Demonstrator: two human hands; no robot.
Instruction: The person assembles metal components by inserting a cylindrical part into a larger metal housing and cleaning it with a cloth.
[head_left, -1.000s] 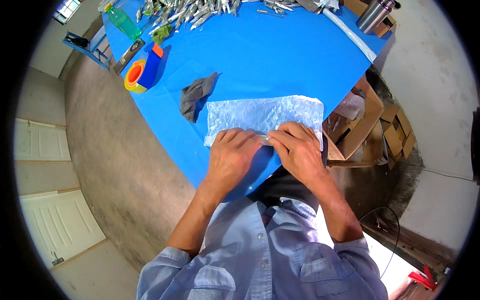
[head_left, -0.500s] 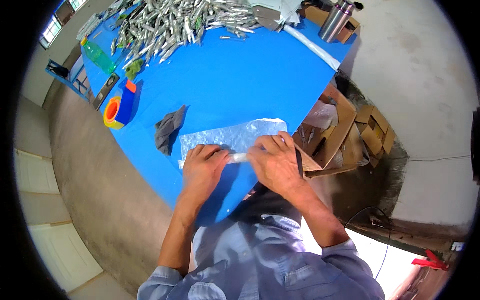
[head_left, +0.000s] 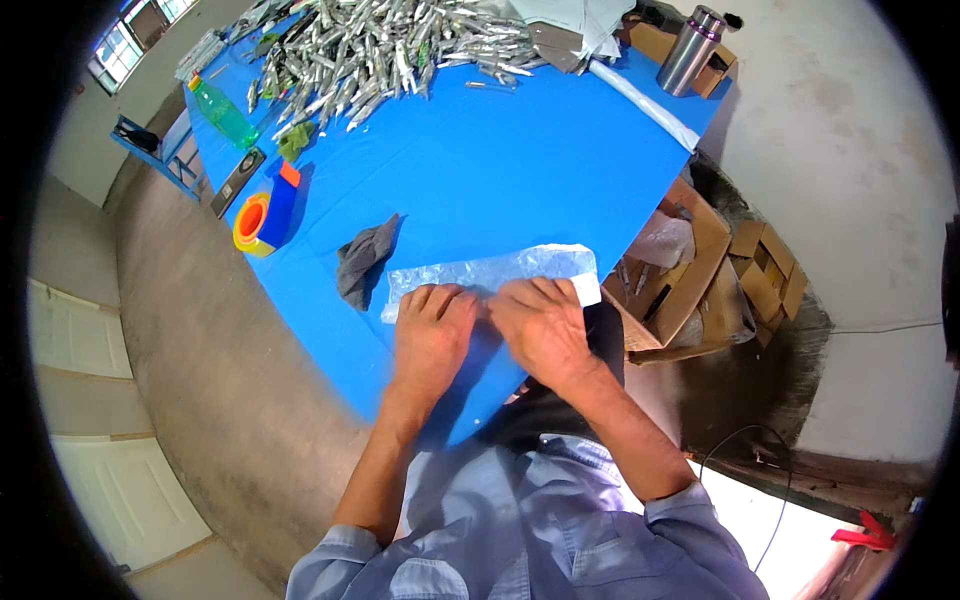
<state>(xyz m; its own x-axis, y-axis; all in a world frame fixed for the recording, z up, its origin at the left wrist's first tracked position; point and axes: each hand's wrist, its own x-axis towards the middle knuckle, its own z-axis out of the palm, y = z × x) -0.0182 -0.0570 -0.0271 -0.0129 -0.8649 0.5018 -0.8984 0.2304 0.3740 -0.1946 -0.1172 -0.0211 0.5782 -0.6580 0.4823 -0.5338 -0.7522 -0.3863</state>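
Crinkled translucent plastic bag (head_left: 500, 272), long flat strip on blue table (head_left: 520, 170), both hands (head_left: 490, 330) pressing flat, fingers spread

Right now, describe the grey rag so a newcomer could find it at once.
On the blue table, look just left of the clear plastic sheet under both hands. The grey rag lies there crumpled, the only dark, soft cloth, unlike the orange-and-blue tape dispenser farther left.

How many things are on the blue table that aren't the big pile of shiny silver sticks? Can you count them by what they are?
Clear crinkly plastic sheet, under both hands: 1
Crumpled grey cloth: 1
Orange and blue tape dispenser: 1
Green plastic bottle: 1
Silver metal flask: 1
Long white roll: 1
Total: 6
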